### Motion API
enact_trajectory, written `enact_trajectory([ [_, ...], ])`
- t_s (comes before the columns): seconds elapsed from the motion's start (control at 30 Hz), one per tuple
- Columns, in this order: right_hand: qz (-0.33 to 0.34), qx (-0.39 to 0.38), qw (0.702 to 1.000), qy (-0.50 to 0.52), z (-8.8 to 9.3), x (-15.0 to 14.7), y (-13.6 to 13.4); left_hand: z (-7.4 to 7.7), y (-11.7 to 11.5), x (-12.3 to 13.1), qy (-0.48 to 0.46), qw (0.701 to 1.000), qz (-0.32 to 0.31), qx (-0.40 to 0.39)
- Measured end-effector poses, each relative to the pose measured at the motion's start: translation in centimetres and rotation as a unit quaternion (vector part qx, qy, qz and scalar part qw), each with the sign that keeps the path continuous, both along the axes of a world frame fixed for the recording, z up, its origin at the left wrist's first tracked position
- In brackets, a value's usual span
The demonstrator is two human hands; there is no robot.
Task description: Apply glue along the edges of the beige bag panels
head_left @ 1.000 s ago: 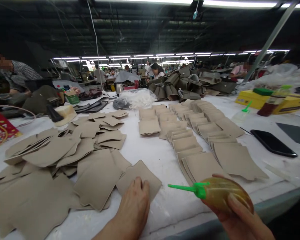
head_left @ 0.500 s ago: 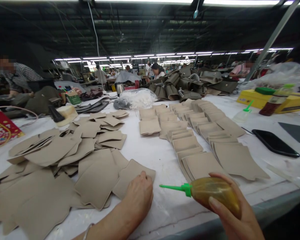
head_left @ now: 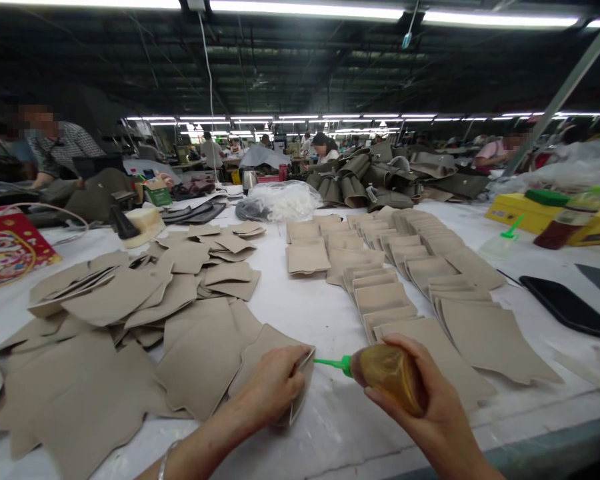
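Note:
My left hand point(head_left: 275, 383) pinches the right edge of a beige leather-like piece point(head_left: 260, 343), lifting that edge off the table. In my right hand point(head_left: 430, 400) is a squeeze bottle point(head_left: 393, 377) of amber liquid, tilted on its side with its green nozzle point(head_left: 330, 363) pointing left. The nozzle tip is at the raised edge, close to my left fingers; whether it touches cannot be made out. More loose beige pieces point(head_left: 80, 393) lie heaped to the left of my left hand. Overlapping rows of similar pieces point(head_left: 425, 353) run behind the bottle.
A black phone point(head_left: 570, 303) lies at the right, near a yellow box point(head_left: 510, 212) and a bottle of dark red liquid point(head_left: 567, 220). Clear plastic bags point(head_left: 280, 200) and dark, bag-like goods point(head_left: 380, 173) fill the table's far side. Other people sit or stand beyond.
The bottle has moved left, bringing its nozzle to the piece's edge. My left hand has raised that edge, which lay flatter before. The whole view has shifted slightly.

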State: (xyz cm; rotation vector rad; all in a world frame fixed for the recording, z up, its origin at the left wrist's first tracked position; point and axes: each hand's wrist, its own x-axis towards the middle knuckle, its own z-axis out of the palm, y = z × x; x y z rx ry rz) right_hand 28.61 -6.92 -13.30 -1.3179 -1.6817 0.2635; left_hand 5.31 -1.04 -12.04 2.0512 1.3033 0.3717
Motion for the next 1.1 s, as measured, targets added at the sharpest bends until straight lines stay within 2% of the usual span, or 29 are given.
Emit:
enact_trajectory([
  [0.17,0.023,0.013,0.999,-0.031,0.0,-0.7,1.4,0.2,-0.1,-0.1,-0.007,1.0,-0.002,-0.009],
  [0.33,0.032,0.006,0.999,-0.039,-0.2,-0.7,1.6,0.3,-0.1,-0.1,0.006,1.0,-0.012,-0.015],
  [0.67,-0.007,-0.034,0.999,-0.02,-0.7,-0.1,1.7,-0.1,-0.2,-0.1,0.037,0.999,-0.012,-0.007],
  [0.87,0.021,-0.067,0.998,-0.002,-0.9,0.1,1.6,-0.9,-0.2,-0.5,0.05,0.998,-0.031,0.021],
  [1.1,-0.006,-0.037,0.999,0.005,-1.2,0.4,1.9,-1.2,-0.3,-0.7,0.047,0.998,-0.028,0.029],
])
